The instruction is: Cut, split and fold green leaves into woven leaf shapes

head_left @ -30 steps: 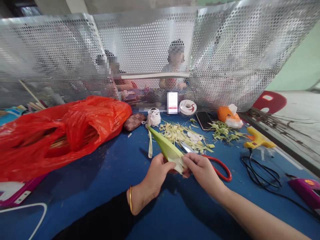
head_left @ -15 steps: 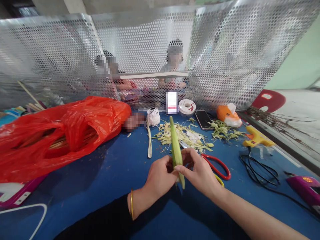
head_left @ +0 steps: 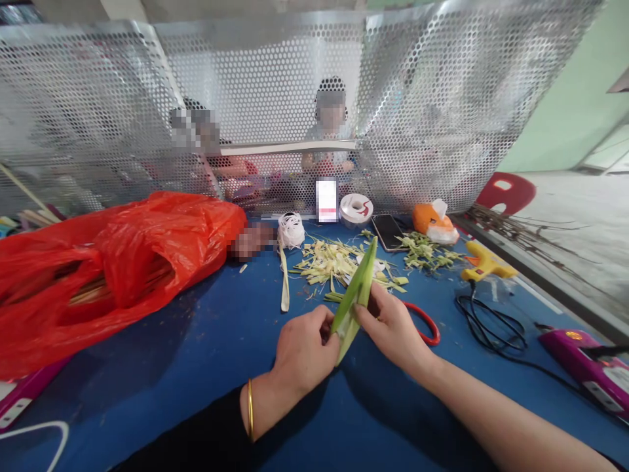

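A long, pointed green leaf [head_left: 362, 282], much like a corn husk, is held over the blue table in front of me. It leans to the right at the tip and looks folded lengthwise with an open crease. My left hand [head_left: 304, 344] pinches its lower end between thumb and fingers. Higher up, my right hand [head_left: 396, 328] grips the right edge, its thumb pressed on the near face. Behind the right hand shows a red scissor handle [head_left: 432, 328]; the blades are hidden. Pale leaf scraps [head_left: 327, 259] lie in a pile just beyond the leaf.
At left spreads a red plastic bag [head_left: 196, 229]. White twine [head_left: 291, 231], a ribbon spool [head_left: 356, 210], phones [head_left: 388, 231], a tissue pack [head_left: 433, 221] and a yellow glue gun [head_left: 486, 262] line the back and right. A black cord reaches a purple power strip [head_left: 584, 367]. People sit behind a perforated screen.
The leaf has turned from nearly upright to leaning right, and its fold has opened. My right hand has moved up along it. The view has shifted slightly to the right.
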Demonstrator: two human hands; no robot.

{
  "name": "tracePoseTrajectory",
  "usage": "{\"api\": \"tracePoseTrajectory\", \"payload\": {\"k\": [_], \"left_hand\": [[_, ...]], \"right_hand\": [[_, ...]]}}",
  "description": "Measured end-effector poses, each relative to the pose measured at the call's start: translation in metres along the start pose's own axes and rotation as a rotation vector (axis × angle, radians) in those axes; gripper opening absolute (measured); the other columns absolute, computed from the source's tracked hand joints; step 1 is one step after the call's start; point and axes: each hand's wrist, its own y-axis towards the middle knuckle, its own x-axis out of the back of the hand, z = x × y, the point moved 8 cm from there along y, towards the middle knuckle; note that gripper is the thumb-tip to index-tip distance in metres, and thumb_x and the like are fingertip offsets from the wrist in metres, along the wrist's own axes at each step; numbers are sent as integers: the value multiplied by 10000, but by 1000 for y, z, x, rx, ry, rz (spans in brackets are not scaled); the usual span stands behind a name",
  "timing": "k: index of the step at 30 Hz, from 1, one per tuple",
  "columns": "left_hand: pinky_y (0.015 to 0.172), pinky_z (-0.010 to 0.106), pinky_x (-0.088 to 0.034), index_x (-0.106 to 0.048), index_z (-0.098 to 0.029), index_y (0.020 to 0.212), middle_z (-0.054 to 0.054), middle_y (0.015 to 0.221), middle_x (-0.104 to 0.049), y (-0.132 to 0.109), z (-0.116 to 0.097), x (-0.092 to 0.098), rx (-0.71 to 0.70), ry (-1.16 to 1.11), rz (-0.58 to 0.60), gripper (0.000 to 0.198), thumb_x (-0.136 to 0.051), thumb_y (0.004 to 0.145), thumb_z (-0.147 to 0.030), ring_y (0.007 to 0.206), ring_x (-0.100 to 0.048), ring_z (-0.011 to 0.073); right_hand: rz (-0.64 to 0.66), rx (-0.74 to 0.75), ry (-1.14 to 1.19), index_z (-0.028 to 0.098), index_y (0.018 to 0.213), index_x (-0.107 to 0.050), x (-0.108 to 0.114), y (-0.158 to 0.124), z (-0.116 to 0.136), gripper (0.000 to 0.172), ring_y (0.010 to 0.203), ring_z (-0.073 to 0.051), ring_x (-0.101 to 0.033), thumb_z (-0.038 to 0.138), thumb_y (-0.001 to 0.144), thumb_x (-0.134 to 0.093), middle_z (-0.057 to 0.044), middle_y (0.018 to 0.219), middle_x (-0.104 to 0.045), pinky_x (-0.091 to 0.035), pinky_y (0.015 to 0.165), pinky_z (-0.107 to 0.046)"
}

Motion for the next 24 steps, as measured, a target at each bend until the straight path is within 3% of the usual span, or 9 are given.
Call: {"api": "tracePoseTrajectory", "payload": {"k": [3,8,12,15,18,20,22,24], "left_hand": [[561,263,-285,-602,-230,771,4,643,-640,-2,-5,4,-85,66,-57,56,-551,789,-241,583,-569,172],[554,273,-255,-578,-215,708,23,605,-598,3,2,9,-74,56,-109,305,-400,918,-347,571,-531,176],[545,255,-268,-476,-207,605,-15,561,-493,9,12,8,2,-155,-82,360,-379,914,-365,557,-449,147],[528,246,-261,-424,-204,558,-36,539,-426,12,17,4,59,-300,-62,377,-416,883,-394,546,-397,132],[513,245,-246,-416,-201,529,-43,523,-383,14,22,4,107,-376,-69,378,-450,844,-407,547,-366,128],[506,245,-239,-397,-201,510,-47,512,-348,15,24,4,131,-416,-70,384,-460,824,-413,542,-339,123],[501,244,-238,-380,-203,499,-49,511,-333,17,25,4,146,-446,-63,392,-467,809,-425,537,-320,119],[500,244,-243,-401,-200,503,-46,521,-354,18,27,3,160,-471,-57,385,-481,794,-438,545,-327,120]], "right_hand": [[13,-23,-8,209,817,-509,-4,-1,-4,44,615,-147,-518,172,798,-493,12,720,-566,-421,553,-262],[82,-64,84,202,789,-544,-13,-4,-9,24,627,-162,-557,190,768,-540,9,698,-595,-455,569,-272],[176,-106,287,191,844,-577,-19,-2,-11,72,715,-186,-619,227,791,-545,-15,782,-649,-518,654,-308],[121,-76,220,189,980,-569,-13,1,-13,183,705,-182,-623,234,803,-556,-22,815,-653,-533,645,-312],[-106,141,-108,183,1309,-422,8,0,2,544,879,-241,-641,230,798,-602,-104,1034,-650,-548,749,-389],[-173,390,-392,186,1354,-414,10,-6,24,564,1111,-305,-571,210,821,-598,-166,1220,-590,-500,887,-470],[-68,651,-582,208,1221,-554,-2,-16,43,362,1248,-306,-479,150,864,-529,-138,1261,-594,-398,1018,-506],[110,799,-639,215,1089,-615,-16,-24,50,310,1214,-253,-521,72,871,-448,-89,1155,-665,-329,1081,-484]]}}
